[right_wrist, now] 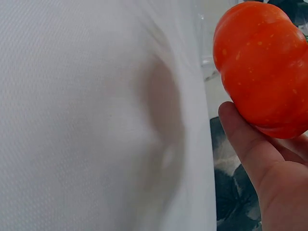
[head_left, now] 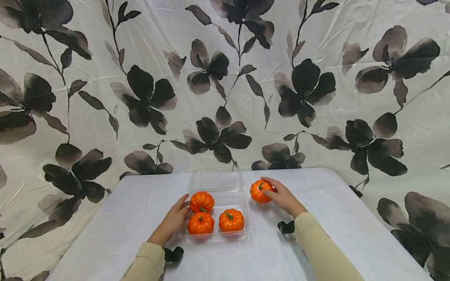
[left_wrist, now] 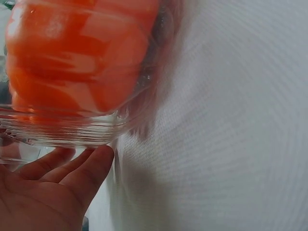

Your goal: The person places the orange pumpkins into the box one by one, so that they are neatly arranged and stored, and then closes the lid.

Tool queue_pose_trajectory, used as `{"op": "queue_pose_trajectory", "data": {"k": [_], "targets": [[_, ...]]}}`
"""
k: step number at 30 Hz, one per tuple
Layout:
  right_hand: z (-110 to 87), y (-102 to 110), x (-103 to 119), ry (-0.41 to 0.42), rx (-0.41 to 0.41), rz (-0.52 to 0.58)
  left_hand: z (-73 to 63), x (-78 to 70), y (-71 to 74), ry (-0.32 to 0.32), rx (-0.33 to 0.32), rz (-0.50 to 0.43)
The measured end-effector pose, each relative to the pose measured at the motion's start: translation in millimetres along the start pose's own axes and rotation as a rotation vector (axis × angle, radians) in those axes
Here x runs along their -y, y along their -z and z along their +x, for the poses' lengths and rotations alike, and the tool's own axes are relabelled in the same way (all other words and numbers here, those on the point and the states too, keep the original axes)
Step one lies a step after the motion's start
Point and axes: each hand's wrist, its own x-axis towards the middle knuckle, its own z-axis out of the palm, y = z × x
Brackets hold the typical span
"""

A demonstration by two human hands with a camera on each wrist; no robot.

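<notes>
Holding an orange pumpkin (head_left: pixel 258 195), the right hand (head_left: pixel 284 199) curls its grip around the pumpkin's right side, right of centre in the head view. The pumpkin's green stem (head_left: pixel 261 186) points toward the top of that frame; the squat body is wider across than along the stem. In the right wrist view the right edge cuts off most of the stem, and the body hides some fingertips; there the pumpkin shows raised off the bench (head_left: pixel 105 242). The left hand (head_left: pixel 174 216) has a loose, uncurled grip; the left wrist view shows its fingertips touching a clear container (head_left: pixel 230 201). Three more pumpkins (head_left: pixel 231 220) sit inside. Its transparent lid (head_left: pixel 216 180), top centre of the bench, is hard to make out.
</notes>
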Motion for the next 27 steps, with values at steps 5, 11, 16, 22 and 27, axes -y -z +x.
{"op": "queue_pose_trajectory", "data": {"k": [5, 11, 16, 22, 27], "targets": [[-3.2, 1, 6, 0.010, 0.018, 0.063, 0.5, 1.1, -0.5, -0.001, -0.001, 0.004], [-3.4, 0, 9, 0.019, 0.033, 0.110, 0.4, -0.5, -0.2, 0.003, 0.006, 0.001], [-4.4, 0, 11, 0.045, 0.041, 0.109, 0.9, -0.2, -0.2, -0.001, 0.006, 0.001], [-6.0, 1, 13, 0.077, 0.033, 0.106, 2.2, 1.1, -0.4, 0.010, 0.010, -0.005], [-4.6, 1, 15, 0.095, 0.022, 0.113, 3.0, 1.3, -1.2, 0.013, 0.011, -0.007]]}}
